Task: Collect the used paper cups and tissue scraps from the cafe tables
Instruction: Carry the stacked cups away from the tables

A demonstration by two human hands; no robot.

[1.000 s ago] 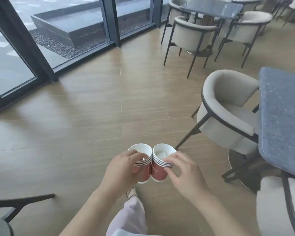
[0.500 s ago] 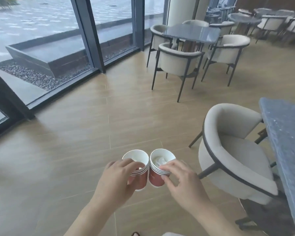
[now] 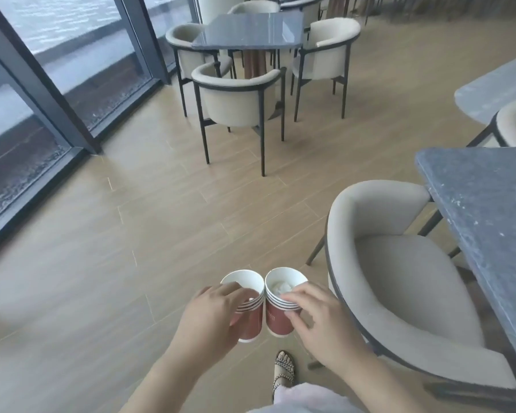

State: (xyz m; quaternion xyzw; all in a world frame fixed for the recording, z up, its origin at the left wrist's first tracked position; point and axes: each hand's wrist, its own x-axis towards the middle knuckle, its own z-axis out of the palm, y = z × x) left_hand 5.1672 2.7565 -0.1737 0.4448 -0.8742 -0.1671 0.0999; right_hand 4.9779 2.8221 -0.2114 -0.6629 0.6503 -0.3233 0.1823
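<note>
Two stacks of red paper cups with white rims are held side by side, touching, low in the middle of the view. My left hand (image 3: pixel 213 314) grips the left cup stack (image 3: pixel 251 318), thumb over its rim. My right hand (image 3: pixel 319 320) grips the right cup stack (image 3: pixel 276 318). White crumpled tissue (image 3: pixel 279 287) lies inside the right stack's top cup. The left stack's top cup looks empty.
A beige armchair (image 3: pixel 399 275) stands close on my right, tucked at a dark stone table (image 3: pixel 489 210). Ahead stands another dark table (image 3: pixel 251 31) with several beige chairs (image 3: pixel 239 99). Glass walls (image 3: pixel 36 93) run along the left. Wood floor lies between. My sandalled foot (image 3: pixel 284 368) shows below.
The view has swung upward and to the right as I walk; the far table and the near chair are closer. Both hands keep the same grip on the cup stacks.
</note>
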